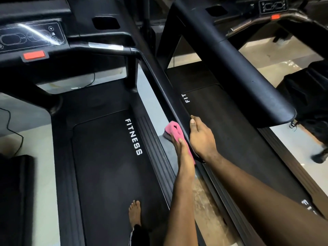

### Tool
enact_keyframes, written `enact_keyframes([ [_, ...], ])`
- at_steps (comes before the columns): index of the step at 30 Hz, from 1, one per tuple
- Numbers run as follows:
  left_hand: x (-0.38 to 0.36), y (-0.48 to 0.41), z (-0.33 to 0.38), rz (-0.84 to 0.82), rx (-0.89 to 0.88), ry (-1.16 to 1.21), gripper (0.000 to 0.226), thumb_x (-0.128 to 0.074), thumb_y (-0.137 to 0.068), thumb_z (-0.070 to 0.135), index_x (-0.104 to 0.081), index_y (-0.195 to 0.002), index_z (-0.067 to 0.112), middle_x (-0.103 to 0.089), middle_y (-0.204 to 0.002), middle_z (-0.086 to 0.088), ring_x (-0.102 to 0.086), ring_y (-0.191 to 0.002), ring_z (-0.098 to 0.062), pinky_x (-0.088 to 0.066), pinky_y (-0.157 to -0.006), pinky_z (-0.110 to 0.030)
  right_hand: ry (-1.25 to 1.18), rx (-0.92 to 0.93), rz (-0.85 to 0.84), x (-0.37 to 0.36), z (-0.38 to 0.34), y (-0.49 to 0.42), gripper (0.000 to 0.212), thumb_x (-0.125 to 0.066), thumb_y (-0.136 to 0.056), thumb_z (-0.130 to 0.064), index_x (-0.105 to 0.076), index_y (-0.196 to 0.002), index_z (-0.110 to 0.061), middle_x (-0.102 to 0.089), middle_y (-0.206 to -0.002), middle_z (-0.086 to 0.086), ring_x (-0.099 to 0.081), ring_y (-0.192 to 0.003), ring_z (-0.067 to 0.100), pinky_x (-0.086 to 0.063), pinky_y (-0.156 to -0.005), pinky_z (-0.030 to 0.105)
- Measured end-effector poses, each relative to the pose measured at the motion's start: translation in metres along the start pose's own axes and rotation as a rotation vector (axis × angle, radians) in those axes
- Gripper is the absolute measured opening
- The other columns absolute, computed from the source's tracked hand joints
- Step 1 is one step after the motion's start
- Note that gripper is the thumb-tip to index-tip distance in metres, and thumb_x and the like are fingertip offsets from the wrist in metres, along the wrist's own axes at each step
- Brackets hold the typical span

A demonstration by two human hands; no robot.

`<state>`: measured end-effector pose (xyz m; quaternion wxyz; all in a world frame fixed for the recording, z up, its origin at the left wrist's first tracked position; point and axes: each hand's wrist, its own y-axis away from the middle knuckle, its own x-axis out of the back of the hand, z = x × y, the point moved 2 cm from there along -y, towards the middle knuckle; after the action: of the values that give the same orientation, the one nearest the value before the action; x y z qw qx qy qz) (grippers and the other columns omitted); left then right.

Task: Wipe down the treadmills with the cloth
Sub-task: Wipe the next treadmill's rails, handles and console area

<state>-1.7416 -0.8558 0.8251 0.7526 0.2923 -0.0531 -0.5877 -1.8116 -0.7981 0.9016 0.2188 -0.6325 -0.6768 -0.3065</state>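
Left treadmill (110, 166), near end of its right handrail (159, 77).
- Left hand (182, 148) holds the pink cloth (173, 128), fingers curled over it, pressing it flat against the rail's inner face. A tail of cloth shows below the wrist.
- Right hand (201, 137) grips the same rail from the outer side, thumb over the top edge. The two hands sit just beside each other with the rail between them.

Edges and room:
- The rail slopes up and away to the console (30, 37), and that length is bare.
- Below the cloth lie the ribbed side step (152, 148) and the belt marked FITNESS.
- A bare foot (134, 213) stands on the belt near its right edge.
- A narrow strip of floor (205, 201) separates this deck from the right treadmill (230, 132), whose belt is open.

In the way, and around:
- The right treadmill's broad black armrest (248, 77) overhangs its belt close above the right hand.
- A red stop button (34, 55) sits under the console.
- A cable (12, 130) trails on the floor at far left.
- At far right, another person's dark trouser leg and shoe (320, 158) are on the pale floor.
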Motion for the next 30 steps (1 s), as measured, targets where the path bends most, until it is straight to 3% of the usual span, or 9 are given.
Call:
enact_keyframes([
  [3,0.011,-0.054,0.041,-0.005,-0.067,0.016,0.137,-0.022,-0.049,0.109,-0.019,-0.161,0.030,-0.022,-0.166,0.009,-0.022,-0.152,-0.009,-0.020,-0.121,-0.028,-0.014,-0.006,0.007,-0.001,0.000,0.000,0.043,-0.029,-0.110,-0.039,-0.048,-0.146,-0.025,-0.059,-0.141,0.004,-0.054,-0.128,0.024,-0.043,-0.108,0.044],
  [7,0.020,-0.096,0.061,0.152,-0.189,0.087,0.101,-0.033,-0.071,0.099,-0.028,-0.155,0.043,-0.032,-0.162,0.009,-0.031,-0.149,-0.012,-0.025,-0.123,-0.046,-0.012,-0.012,0.004,-0.001,0.002,-0.001,0.043,-0.029,-0.110,-0.038,-0.044,-0.150,-0.032,-0.056,-0.146,0.001,-0.051,-0.131,0.021,-0.041,-0.109,0.039],
  [10,0.004,-0.045,0.028,0.082,-0.300,0.079,0.078,-0.040,-0.089,0.081,-0.024,-0.156,0.043,-0.028,-0.163,0.013,-0.027,-0.150,-0.008,-0.024,-0.124,-0.047,-0.015,0.004,0.005,-0.003,0.003,-0.003,0.043,-0.030,-0.110,-0.036,-0.042,-0.151,-0.038,-0.055,-0.147,0.000,-0.050,-0.133,0.018,-0.037,-0.104,0.028],
  [13,-0.006,-0.005,-0.004,0.027,-0.272,0.125,0.083,-0.044,-0.085,0.084,-0.017,-0.156,0.048,-0.020,-0.166,0.012,-0.021,-0.152,-0.009,-0.023,-0.124,-0.050,-0.009,0.014,0.005,-0.005,0.005,-0.003,0.044,-0.029,-0.110,-0.036,-0.043,-0.151,-0.037,-0.055,-0.147,-0.001,-0.050,-0.133,0.015,-0.035,-0.101,0.023],
  [16,0.006,-0.048,0.023,0.084,-0.283,0.050,0.090,-0.037,-0.082,0.089,-0.015,-0.157,0.046,-0.016,-0.167,0.012,-0.018,-0.153,-0.008,-0.020,-0.125,-0.048,0.000,0.004,0.012,-0.004,0.003,-0.001,0.043,-0.030,-0.110,-0.037,-0.044,-0.152,-0.037,-0.057,-0.145,0.000,-0.050,-0.133,0.015,-0.034,-0.101,0.022],
  [21,0.024,-0.109,0.097,0.149,-0.242,0.049,0.093,-0.034,-0.079,0.080,-0.015,-0.160,0.037,-0.022,-0.166,0.006,-0.025,-0.151,-0.012,-0.022,-0.125,-0.045,-0.007,-0.021,0.007,-0.003,0.000,-0.001,0.042,-0.030,-0.110,-0.038,-0.044,-0.150,-0.039,-0.056,-0.144,-0.002,-0.050,-0.131,0.015,-0.037,-0.103,0.026],
  [23,0.019,-0.088,0.096,0.109,-0.303,0.044,0.087,-0.036,-0.084,0.071,-0.011,-0.161,0.036,-0.012,-0.168,0.009,-0.014,-0.154,-0.008,-0.014,-0.127,-0.043,-0.010,-0.024,0.008,-0.003,-0.002,0.001,0.041,-0.031,-0.110,-0.037,-0.045,-0.148,-0.040,-0.055,-0.146,-0.004,-0.050,-0.132,0.015,-0.040,-0.108,0.033],
  [27,0.006,-0.027,0.061,-0.002,-0.436,-0.032,0.054,-0.028,-0.101,0.049,-0.005,-0.149,0.055,0.012,-0.165,0.022,0.010,-0.150,0.008,0.000,-0.127,-0.033,0.089,-0.056,-0.028,0.002,-0.005,-0.010,0.033,-0.033,-0.106,-0.038,-0.050,-0.135,-0.041,-0.058,-0.143,-0.005,-0.052,-0.130,0.022,-0.043,-0.105,0.041],
  [30,0.011,-0.042,0.066,-0.031,-0.491,-0.124,0.053,-0.027,-0.105,0.042,-0.001,-0.146,0.061,0.020,-0.162,0.025,0.015,-0.149,0.007,0.000,-0.127,-0.036,0.182,-0.005,0.003,0.001,-0.022,-0.040,0.028,-0.036,-0.102,-0.039,-0.053,-0.124,-0.036,-0.063,-0.129,0.005,-0.056,-0.121,0.033,-0.046,-0.101,0.048],
])
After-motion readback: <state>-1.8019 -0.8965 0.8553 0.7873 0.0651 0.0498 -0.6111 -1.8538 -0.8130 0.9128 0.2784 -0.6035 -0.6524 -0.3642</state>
